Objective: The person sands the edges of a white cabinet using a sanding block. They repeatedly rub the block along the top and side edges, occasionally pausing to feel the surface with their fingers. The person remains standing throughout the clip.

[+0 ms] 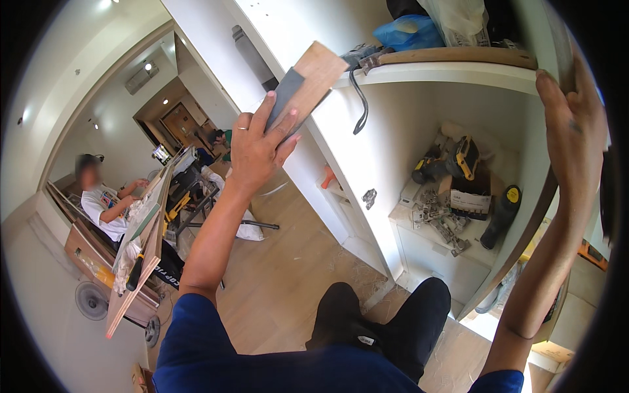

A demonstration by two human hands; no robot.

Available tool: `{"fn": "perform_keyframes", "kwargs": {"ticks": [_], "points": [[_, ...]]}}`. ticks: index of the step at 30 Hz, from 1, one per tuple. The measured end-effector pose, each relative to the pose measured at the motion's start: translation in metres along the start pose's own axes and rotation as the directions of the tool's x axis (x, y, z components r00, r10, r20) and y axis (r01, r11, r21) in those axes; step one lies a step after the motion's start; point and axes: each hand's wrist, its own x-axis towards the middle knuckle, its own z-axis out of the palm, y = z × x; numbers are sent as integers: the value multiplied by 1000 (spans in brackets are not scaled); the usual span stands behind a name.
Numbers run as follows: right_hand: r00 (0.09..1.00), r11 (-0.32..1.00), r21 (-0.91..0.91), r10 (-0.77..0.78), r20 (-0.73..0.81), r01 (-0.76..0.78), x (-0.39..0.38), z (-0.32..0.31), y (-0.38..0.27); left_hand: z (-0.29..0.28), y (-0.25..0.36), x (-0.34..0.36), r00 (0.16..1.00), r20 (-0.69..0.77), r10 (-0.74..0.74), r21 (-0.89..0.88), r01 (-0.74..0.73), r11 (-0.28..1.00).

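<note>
My hands are apart at the cabinet [360, 157]: my right hand [571, 128] clasps its right panel [538, 219], which, if loose, could swing and nip me; my left hand [254, 154] holds a wooden block [321, 72] at left, where a weak grip might drop it.

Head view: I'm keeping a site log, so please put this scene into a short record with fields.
Left hand: holding a wooden block with a grey strip against it
Right hand: at the front edge of the cabinet's right side panel
Lower compartment: yellow-and-black cordless power tool, metal hinges, small cardboard box, black-and-yellow handle
Upper shelf: blue plastic bag
Nearby: person in a white shirt beside tilted boards
</note>
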Motion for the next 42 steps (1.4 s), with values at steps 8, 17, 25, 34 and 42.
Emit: {"fn": "perform_keyframes", "kwargs": {"ticks": [8,17,25,34,42], "points": [[999,991,133,25,-28,-21,-6,9,4,30,-29,109,982,-184,51,38,-45,998],[998,981,183,56,31,-60,-9,-2,-17,14,-19,-5,997,-72,-21,-14,20,1000],[1000,998,58,-8,14,7,-6,-5,-13,13,-56,99,966,-253,49,-59,-66,996],[994,960,260,-92,-61,105,-7,1,-26,26,-66,91,969,-232,85,31,-80,996],[997,984,178,-30,71,17,-9,-14,-33,-30,-68,83,940,-330,-85,-29,80,996]]}}
